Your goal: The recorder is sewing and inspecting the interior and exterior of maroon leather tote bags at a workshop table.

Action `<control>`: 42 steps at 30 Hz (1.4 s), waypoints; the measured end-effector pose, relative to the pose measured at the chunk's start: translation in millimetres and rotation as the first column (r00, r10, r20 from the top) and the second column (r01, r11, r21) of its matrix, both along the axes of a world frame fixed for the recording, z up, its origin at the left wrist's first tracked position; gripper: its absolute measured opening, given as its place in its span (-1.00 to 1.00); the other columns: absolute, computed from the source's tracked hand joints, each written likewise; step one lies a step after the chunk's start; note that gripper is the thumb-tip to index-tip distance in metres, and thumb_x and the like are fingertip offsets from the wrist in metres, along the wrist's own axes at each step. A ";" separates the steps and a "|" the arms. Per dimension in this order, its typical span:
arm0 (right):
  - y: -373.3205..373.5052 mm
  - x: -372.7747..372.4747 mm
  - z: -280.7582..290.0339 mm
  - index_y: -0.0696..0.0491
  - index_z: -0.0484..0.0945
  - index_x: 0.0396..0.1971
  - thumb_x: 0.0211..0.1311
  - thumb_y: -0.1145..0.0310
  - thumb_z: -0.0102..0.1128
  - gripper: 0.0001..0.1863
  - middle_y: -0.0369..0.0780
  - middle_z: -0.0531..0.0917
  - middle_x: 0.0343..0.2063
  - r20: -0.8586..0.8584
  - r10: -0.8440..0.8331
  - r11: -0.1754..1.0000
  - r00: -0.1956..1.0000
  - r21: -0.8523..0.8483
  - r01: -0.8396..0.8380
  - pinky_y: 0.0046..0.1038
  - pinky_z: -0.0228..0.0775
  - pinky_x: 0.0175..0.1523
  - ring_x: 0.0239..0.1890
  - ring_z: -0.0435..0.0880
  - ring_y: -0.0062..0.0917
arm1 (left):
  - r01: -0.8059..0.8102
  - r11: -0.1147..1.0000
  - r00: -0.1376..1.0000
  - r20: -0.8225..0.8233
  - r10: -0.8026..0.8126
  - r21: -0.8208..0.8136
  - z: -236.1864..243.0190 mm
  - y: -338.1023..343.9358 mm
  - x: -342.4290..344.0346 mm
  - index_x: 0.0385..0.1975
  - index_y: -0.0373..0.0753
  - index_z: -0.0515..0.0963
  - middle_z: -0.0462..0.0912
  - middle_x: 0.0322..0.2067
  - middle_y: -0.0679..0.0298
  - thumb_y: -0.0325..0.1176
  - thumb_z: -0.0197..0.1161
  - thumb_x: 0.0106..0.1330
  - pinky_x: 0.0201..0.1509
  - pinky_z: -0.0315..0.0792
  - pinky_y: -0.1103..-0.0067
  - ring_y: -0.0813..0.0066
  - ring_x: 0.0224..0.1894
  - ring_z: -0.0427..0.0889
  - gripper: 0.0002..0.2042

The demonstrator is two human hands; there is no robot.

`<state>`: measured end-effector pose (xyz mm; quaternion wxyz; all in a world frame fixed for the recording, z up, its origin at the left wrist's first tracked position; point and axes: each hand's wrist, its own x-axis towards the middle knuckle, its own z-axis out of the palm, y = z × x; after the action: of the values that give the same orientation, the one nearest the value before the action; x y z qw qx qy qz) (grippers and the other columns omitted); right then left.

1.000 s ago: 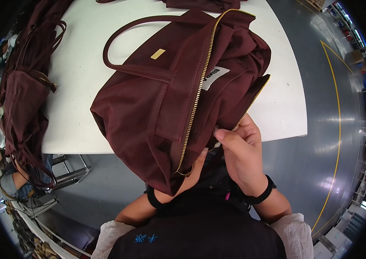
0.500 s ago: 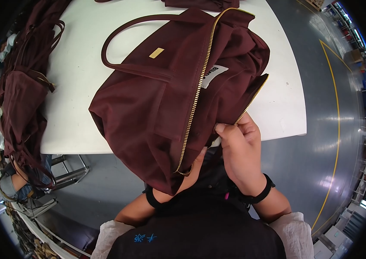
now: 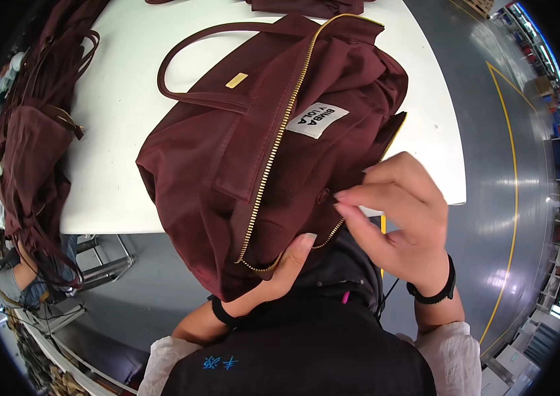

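A dark burgundy handbag (image 3: pixel 194 178) lies over the table's near edge, unzipped, its inside showing. A gold zipper (image 3: pixel 273 148) runs along its mouth, and a white label (image 3: pixel 317 121) is on the lining. My left hand (image 3: pixel 283 270) grips the near end of the bag, thumb on the zipper edge and fingers hidden underneath. Just right of a small round snap (image 3: pixel 323 196) on the lining, thumb and forefinger of my right hand (image 3: pixel 402 214) are pinched close together. Whatever they hold, if anything, is too small to make out. One looped handle (image 3: pixel 181 59) rests on the tabletop.
More burgundy bags (image 3: pixel 36 142) with straps hang over the left side of the white table (image 3: pixel 118 158). Other burgundy pieces (image 3: pixel 306 6) lie at its far edge. A metal-framed stool (image 3: pixel 105 261) and a co-worker's arm (image 3: pixel 26 267) are at lower left.
My right hand has left the right zipper edge and come to the snap inside. The bag's mouth is spread wider, baring the whole label, and my left thumb now shows on the near edge.
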<state>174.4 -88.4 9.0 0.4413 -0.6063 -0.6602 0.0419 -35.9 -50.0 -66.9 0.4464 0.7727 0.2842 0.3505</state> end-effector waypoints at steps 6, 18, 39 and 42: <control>6.9 4.9 -7.4 0.09 0.57 -0.55 -0.29 0.54 0.35 -0.81 -0.28 0.48 -0.56 0.075 0.123 0.992 0.990 0.018 -0.124 -0.45 0.27 -0.40 -0.53 0.45 -0.44 | -0.006 1.000 1.000 0.002 0.006 0.008 -2.3 -1.4 0.4 -0.09 -0.32 0.48 0.56 -0.18 0.20 -0.37 0.28 0.16 -0.09 0.41 0.50 0.34 -0.17 0.57 -0.68; 26.1 22.1 1.2 0.11 0.53 -0.58 -0.28 0.50 0.32 -0.83 -0.29 0.46 -0.58 0.178 0.340 0.933 0.923 0.056 -0.354 -0.45 0.25 -0.39 -0.54 0.44 -0.46 | -0.012 1.000 1.000 -0.006 0.012 0.014 -6.2 -3.4 -3.6 -0.11 -0.33 0.49 0.57 -0.19 0.21 -0.37 0.29 0.15 -0.11 0.42 0.50 0.33 -0.20 0.58 -0.68; 66.6 46.4 3.8 0.16 0.44 -0.64 -0.05 0.49 0.17 -0.89 -0.19 0.44 -0.59 -0.117 0.759 0.544 0.641 -0.429 -0.722 -0.30 0.28 -0.30 -0.44 0.42 -0.26 | 0.010 0.997 0.983 -0.182 0.004 0.075 0.1 10.4 16.3 -0.17 -0.31 0.52 0.58 -0.21 0.19 -0.37 0.32 0.11 -0.14 0.45 0.46 0.28 -0.23 0.60 -0.70; 66.7 44.9 3.5 0.17 0.43 -0.64 -0.04 0.51 0.14 -0.89 -0.18 0.44 -0.59 -0.172 0.759 0.516 0.628 -0.429 -0.741 -0.30 0.28 -0.29 -0.43 0.42 -0.26 | 0.005 0.983 0.988 -0.155 0.024 0.184 -1.0 12.2 15.3 -0.16 -0.31 0.53 0.58 -0.20 0.19 -0.38 0.32 0.11 -0.12 0.45 0.45 0.27 -0.21 0.59 -0.70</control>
<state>219.4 -21.7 12.4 0.2101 -0.3487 -0.8342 0.3719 -20.7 -37.8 -67.9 0.3478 0.8344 0.2884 0.3156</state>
